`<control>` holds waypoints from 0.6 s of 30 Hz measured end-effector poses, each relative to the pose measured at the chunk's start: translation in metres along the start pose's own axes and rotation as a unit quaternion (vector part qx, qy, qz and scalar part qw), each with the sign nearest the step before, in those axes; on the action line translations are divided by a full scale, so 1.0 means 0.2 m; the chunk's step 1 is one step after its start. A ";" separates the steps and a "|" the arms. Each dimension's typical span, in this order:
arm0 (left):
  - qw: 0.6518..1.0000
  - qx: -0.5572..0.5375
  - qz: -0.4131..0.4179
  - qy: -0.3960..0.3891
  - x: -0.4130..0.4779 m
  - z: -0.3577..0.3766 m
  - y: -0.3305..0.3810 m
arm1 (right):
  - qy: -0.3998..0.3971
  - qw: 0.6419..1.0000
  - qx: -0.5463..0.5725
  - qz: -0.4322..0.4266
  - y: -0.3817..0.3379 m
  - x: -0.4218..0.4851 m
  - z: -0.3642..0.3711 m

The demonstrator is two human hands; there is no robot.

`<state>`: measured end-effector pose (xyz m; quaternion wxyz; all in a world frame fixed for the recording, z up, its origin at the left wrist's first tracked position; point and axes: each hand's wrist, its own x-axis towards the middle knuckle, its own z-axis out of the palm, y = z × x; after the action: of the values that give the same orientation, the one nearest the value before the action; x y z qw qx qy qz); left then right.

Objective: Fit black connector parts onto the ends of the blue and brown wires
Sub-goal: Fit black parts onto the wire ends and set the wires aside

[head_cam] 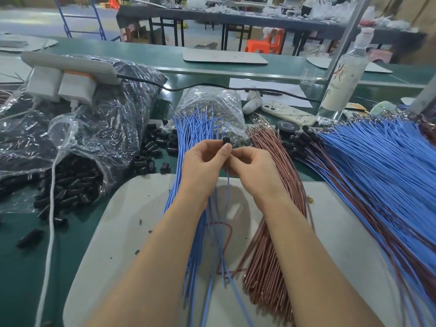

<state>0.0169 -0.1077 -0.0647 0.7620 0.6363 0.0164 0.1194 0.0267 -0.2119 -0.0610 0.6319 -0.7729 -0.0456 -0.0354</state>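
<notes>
My left hand [204, 165] pinches a small black connector [227, 141] between thumb and fingers above the white mat. My right hand [253, 168] meets it from the right and pinches a blue wire [227, 197] that hangs down between both hands. A bundle of blue wires [192, 147] lies under my left forearm. A bundle of brown wires [273, 232] lies to the right of my right hand. Loose black connectors [157, 147] are scattered on the green table to the left.
A clear bag of black connectors [77, 182] lies open at the left, under a power strip [70, 74]. A large fan of finished blue and brown wires [377, 173] covers the right. A phone [287, 113], a tape roll [286, 126] and a bottle [346, 74] stand behind.
</notes>
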 end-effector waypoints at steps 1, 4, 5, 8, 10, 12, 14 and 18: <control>1.000 -0.003 -0.001 0.002 0.00 0.00 0.00 | -0.003 1.000 0.001 0.003 0.00 0.00 0.00; 1.000 -0.018 -0.002 0.004 0.00 0.00 0.01 | -0.016 1.000 0.012 0.006 0.00 0.00 0.00; 1.000 -0.026 -0.003 0.004 0.00 0.00 0.01 | -0.021 1.000 0.009 0.006 0.00 0.00 -0.01; 0.998 -0.056 -0.006 0.016 -0.01 0.01 0.02 | -0.033 0.999 -0.028 0.001 0.00 0.00 -0.01; 0.997 -0.068 -0.012 0.026 0.00 0.00 0.03 | -0.040 0.998 -0.040 0.000 0.00 0.00 0.00; 0.996 -0.073 -0.022 0.041 0.00 0.00 0.03 | -0.049 0.998 -0.042 0.000 -0.01 -0.01 0.01; 0.996 -0.062 -0.031 0.056 0.00 0.00 0.02 | -0.052 0.997 -0.063 -0.004 -0.02 -0.02 0.02; 0.996 -0.049 -0.050 0.055 0.02 -0.01 0.03 | -0.064 0.993 -0.104 -0.003 -0.05 -0.04 0.02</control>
<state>0.0183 -0.1033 -0.0592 0.7951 0.5893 0.0840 0.1164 0.0167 -0.2057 -0.0536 0.5441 -0.8347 -0.0847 0.0074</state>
